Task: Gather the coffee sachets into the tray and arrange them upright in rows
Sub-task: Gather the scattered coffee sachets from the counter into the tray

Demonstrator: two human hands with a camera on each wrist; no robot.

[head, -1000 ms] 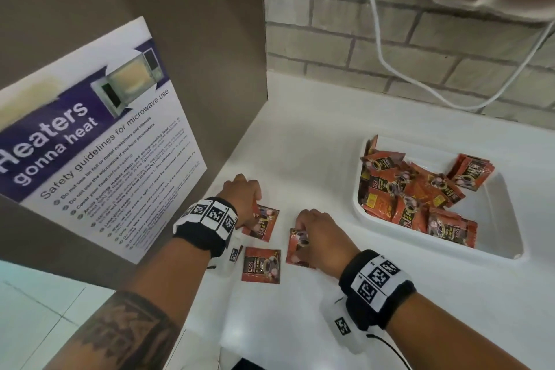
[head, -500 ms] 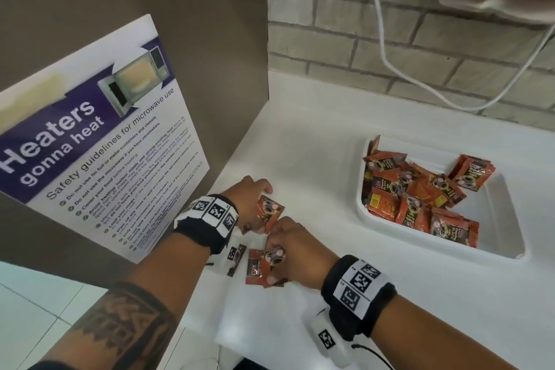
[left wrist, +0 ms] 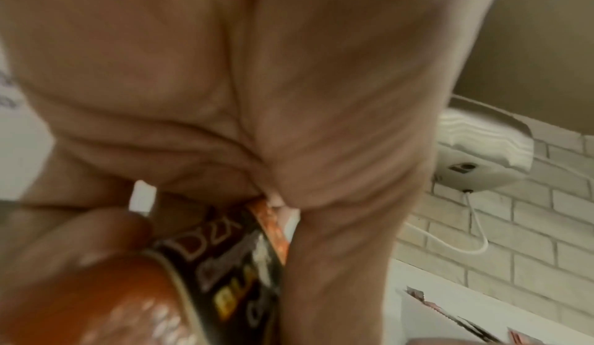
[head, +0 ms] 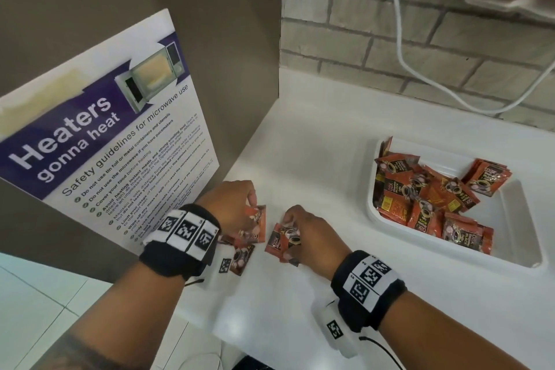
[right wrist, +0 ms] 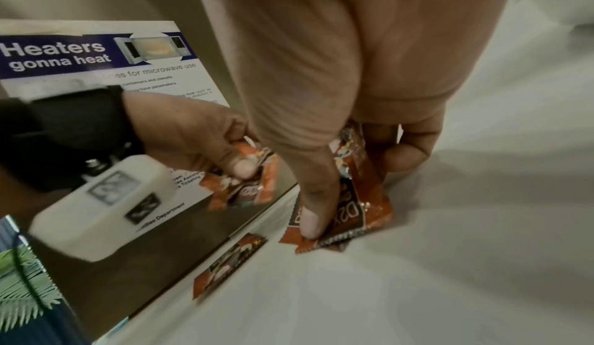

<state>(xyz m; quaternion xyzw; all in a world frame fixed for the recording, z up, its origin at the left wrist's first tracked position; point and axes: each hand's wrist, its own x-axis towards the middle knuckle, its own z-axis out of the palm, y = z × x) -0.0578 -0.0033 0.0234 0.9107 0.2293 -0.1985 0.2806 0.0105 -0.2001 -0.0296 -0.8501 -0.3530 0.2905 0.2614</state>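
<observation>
On the white bench [head: 315,141], at about seven o'clock from the tray [head: 528,237], both hands work close together among the loose coffee sachets. The left hand [head: 231,204] pinches one orange sachet [head: 256,224] between thumb and curled fingers, its lower edge hanging just above the bench surface; the left wrist view shows the packet [left wrist: 231,269] pressed between the thumb and the fingers. The right hand [head: 309,237], just at three o'clock of the left, grips a small bunch of sachets [head: 280,242] standing on edge on the bench, thumb on one face and fingers curled round the other, as the right wrist view shows [right wrist: 356,205]. One more sachet [head: 241,260] lies flat on the bench at six o'clock of the left hand, beside the panel's foot and apart from both hands.

The tray sits at two o'clock from the hands, well apart from them. A jumbled heap of sachets [head: 420,195] fills its nine o'clock half, some leaning on the wall, others lying flat; a small stack [head: 486,179] leans at its twelve o'clock side.

A microwave safety poster [head: 102,141] hangs on the brown panel at ten o'clock. A white cable [head: 399,24] loops down the brick wall at twelve o'clock.
</observation>
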